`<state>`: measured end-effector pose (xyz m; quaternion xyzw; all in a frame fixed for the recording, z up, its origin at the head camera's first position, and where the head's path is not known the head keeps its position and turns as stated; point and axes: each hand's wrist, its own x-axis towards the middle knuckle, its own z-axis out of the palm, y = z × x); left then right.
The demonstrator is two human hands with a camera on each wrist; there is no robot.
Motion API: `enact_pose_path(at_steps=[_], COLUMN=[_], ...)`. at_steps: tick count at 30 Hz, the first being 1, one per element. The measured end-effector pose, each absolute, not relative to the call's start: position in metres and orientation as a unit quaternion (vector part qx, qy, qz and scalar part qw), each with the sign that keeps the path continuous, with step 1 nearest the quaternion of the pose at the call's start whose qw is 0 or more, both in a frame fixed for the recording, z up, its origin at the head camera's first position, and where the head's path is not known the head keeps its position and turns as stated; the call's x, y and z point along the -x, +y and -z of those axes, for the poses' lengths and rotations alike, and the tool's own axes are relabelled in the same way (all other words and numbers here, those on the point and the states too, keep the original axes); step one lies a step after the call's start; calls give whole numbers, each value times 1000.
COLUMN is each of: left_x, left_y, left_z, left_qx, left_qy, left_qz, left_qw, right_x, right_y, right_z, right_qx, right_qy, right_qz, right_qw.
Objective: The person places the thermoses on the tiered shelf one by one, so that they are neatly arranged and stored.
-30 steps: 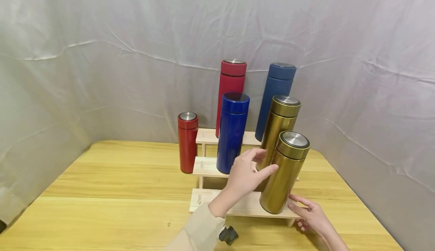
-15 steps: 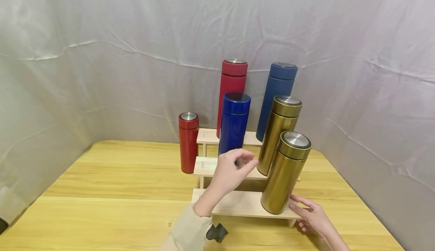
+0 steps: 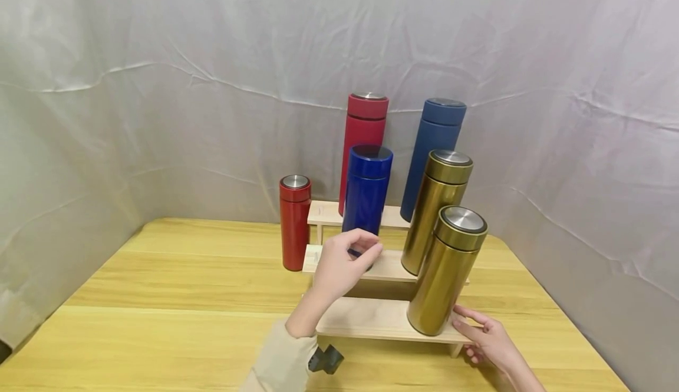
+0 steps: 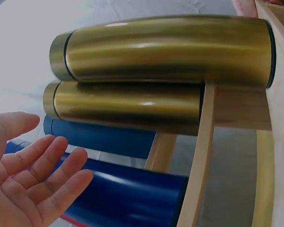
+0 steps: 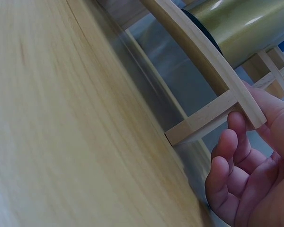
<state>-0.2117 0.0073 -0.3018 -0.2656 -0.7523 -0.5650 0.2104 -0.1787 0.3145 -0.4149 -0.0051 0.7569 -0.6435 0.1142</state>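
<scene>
A three-step wooden display stand (image 3: 366,316) holds several thermos flasks. On its lowest step, toward the right end, stands a gold thermos (image 3: 448,271); a second gold thermos (image 3: 437,218) is behind it on the middle step. My left hand (image 3: 339,262) hangs in front of the blue thermos (image 3: 366,194) and covers its lower part. Its fingers are loosely bent with nothing between them, as the palm (image 4: 19,194) in the left wrist view confirms. My right hand (image 3: 490,339) pinches the right end of the lowest step, with curled fingers (image 5: 227,142) under the board (image 5: 217,66).
The top step carries a tall crimson thermos (image 3: 366,138) and a dull blue thermos (image 3: 437,138). A shorter red thermos (image 3: 294,227) stands on the wooden table (image 3: 175,297), left of the stand. Grey cloth (image 3: 212,85) hangs behind and at both sides.
My left hand has moved left, away from the front gold thermos to before the blue one, its thumb and fingers drawing closer together. My right hand stays at the step's end.
</scene>
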Motion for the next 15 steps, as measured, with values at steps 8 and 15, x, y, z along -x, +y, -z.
enact_pose_path(at_steps=[8,15], left_x=[216,221], left_y=[-6,-19], left_z=[300,298], left_qx=[260,236], left_qy=[-744,-737], left_qz=[565,574], left_qw=[246,270], right_x=[178,178], right_y=[314,314], right_z=[417,418], right_qx=[1,4], right_qy=[756,755], right_qz=[646,647], right_qw=[108,106])
